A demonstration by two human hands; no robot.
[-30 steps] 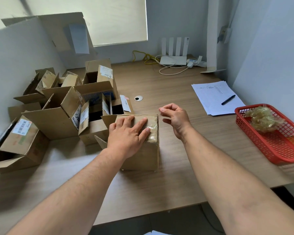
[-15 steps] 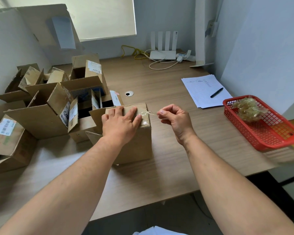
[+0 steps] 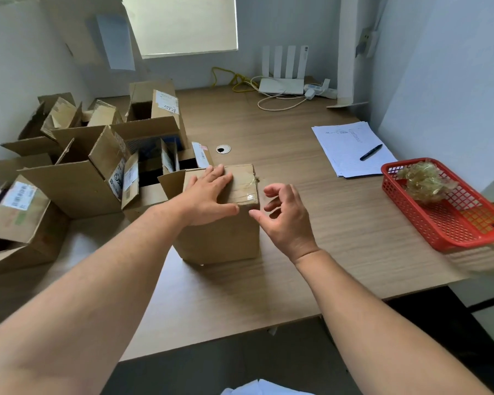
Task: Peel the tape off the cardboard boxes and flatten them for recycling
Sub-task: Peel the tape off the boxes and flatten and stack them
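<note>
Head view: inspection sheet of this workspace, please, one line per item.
Surface: wooden desk, cable hole near its middle.
Job's things: taped box upright at the front, tape across its top; opened boxes piled left.
Clutter: red basket with a tape wad, papers, pen.
Hands: left hand flat on the box top; right hand beside the box, fingers loosely curled, holding nothing.
Cables: white cable and yellow cable by the router.
Surroundings: walls, window blind.

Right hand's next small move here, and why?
Probably pinch the raised end of the tape at the right top edge of the box and peel. The right hand hovers open beside it, holding nothing; the left hand presses flat on top, steadying the box.
</note>
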